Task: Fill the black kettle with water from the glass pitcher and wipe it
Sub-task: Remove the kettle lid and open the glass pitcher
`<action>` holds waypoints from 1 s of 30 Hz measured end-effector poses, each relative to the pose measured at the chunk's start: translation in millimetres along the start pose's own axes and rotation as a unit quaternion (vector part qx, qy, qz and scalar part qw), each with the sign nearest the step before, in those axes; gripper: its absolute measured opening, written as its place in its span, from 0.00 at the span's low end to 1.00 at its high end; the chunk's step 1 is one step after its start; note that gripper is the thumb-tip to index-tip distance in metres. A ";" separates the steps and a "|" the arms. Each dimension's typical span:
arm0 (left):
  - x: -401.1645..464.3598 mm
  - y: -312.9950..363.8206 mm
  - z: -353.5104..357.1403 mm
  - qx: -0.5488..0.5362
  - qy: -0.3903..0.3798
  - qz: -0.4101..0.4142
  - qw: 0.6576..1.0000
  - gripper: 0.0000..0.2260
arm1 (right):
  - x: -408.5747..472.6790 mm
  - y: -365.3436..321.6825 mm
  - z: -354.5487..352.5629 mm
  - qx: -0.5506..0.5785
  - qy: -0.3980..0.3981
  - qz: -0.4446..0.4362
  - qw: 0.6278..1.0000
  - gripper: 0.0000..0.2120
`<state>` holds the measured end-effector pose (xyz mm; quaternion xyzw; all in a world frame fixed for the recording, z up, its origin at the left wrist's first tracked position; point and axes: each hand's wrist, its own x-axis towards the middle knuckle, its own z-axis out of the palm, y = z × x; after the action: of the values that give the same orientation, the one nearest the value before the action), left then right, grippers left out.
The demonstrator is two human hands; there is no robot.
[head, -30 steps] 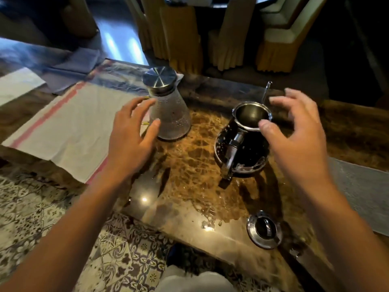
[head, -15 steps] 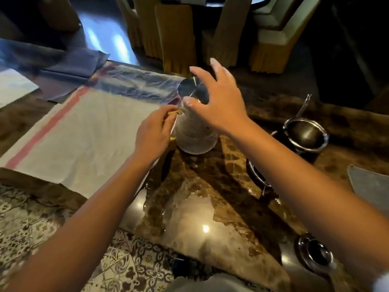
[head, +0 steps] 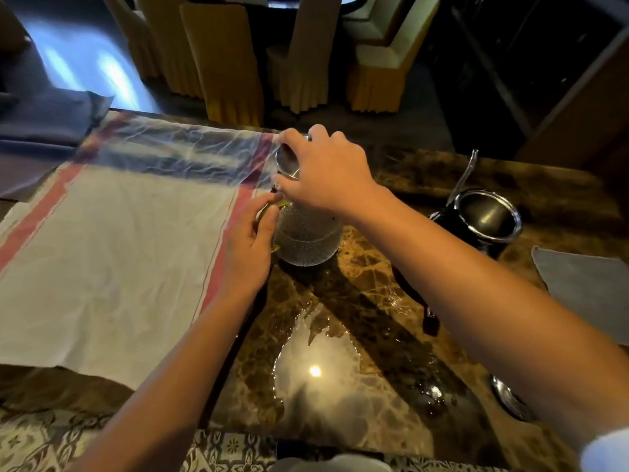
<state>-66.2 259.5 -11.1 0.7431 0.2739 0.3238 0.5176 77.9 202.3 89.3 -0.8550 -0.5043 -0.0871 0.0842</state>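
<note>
The glass pitcher (head: 308, 241) stands on the brown marble table (head: 357, 335), water in its textured body. My right hand (head: 326, 172) grips its steel lid (head: 286, 161) from above, fingers curled round the rim. My left hand (head: 248, 247) holds the pitcher's handle at its left side. The black kettle (head: 483, 219) sits to the right, open-topped with a shiny steel rim, partly behind my right forearm. Its lid (head: 510, 400) lies near the table's front right edge.
A white cloth with red stripes (head: 119, 250) covers the table's left part. A grey cloth (head: 585, 287) lies at the right edge. Water is pooled on the marble in front. Covered chairs (head: 306, 52) stand beyond the table.
My right hand crossed from the kettle to the pitcher's lid and now grips it. My left hand closed on the pitcher's handle. The view shifted left.
</note>
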 end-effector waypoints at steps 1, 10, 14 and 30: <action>0.7 -1.0 0.1 -0.006 -0.004 -0.003 1.000 0.13 | 0.6 1.4 -0.6 0.005 -0.005 -0.001 1.000 0.30; 4.1 -7.6 6.2 0.016 0.009 0.036 0.999 0.16 | -1.5 5.0 9.3 0.066 0.030 0.018 0.997 0.32; 2.1 -11.2 7.3 0.037 0.021 0.068 0.997 0.14 | -7.8 4.9 11.8 0.178 0.080 0.066 0.979 0.28; -22.5 2.4 12.0 0.024 0.049 0.075 0.996 0.12 | -95.3 13.4 -67.3 0.470 0.147 0.133 0.860 0.19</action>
<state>-71.3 235.0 -16.3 0.7569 0.2504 0.3912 0.4598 39.9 99.5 131.5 -0.7497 -0.3488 0.0476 0.5604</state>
